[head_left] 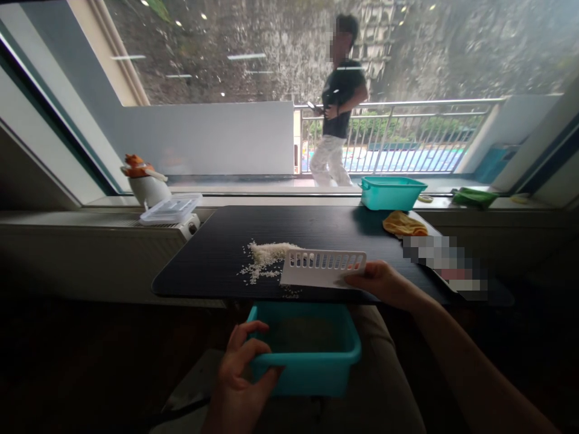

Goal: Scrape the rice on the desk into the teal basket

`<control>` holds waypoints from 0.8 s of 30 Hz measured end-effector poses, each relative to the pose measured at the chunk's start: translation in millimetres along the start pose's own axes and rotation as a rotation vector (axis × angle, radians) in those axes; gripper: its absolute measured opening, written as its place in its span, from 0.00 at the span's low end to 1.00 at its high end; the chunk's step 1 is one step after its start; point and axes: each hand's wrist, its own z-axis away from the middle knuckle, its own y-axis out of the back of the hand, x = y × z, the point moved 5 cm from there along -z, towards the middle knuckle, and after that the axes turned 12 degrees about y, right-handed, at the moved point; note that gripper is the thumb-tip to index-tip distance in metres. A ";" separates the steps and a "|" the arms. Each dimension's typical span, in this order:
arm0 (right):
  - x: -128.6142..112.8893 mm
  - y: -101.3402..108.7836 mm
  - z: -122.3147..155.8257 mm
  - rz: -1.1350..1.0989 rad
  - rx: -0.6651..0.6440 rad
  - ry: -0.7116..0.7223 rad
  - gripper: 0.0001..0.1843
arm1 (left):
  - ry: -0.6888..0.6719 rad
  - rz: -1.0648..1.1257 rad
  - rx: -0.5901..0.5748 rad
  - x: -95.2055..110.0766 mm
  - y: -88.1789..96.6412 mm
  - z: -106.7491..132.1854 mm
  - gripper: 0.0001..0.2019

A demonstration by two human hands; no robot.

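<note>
White loose grains lie left of the right hand, which pinches a slotted white plastic plate along the near edge of the black desk; the left hand grips a turquoise plastic tub below.

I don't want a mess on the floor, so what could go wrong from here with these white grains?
Some white grains lie near the close edge of the dark table, so a push could spill them wide of the lower teal basin. The white slotted piece in the right hand has openings that might let grains through. The left hand grips the basin at one side, so it could tilt.
</note>
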 end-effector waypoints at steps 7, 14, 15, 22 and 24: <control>-6.2 2.6 10.7 0.016 -0.059 0.006 0.17 | -0.020 0.001 0.002 -4.6 -0.3 -1.2 0.04; 5.9 6.8 -16.4 0.034 0.160 0.034 0.19 | 0.026 0.032 -0.001 -0.4 3.3 -0.2 0.05; 6.5 4.3 -19.3 0.032 0.151 0.040 0.19 | 0.027 0.039 -0.006 -0.6 3.3 -0.3 0.04; 4.4 -7.0 -14.2 0.018 -0.007 0.038 0.18 | 0.082 0.069 0.056 -11.4 3.4 -1.3 0.06; 2.5 -7.6 -10.5 0.012 -0.056 0.046 0.18 | 0.086 0.064 0.060 -15.1 3.2 -1.3 0.06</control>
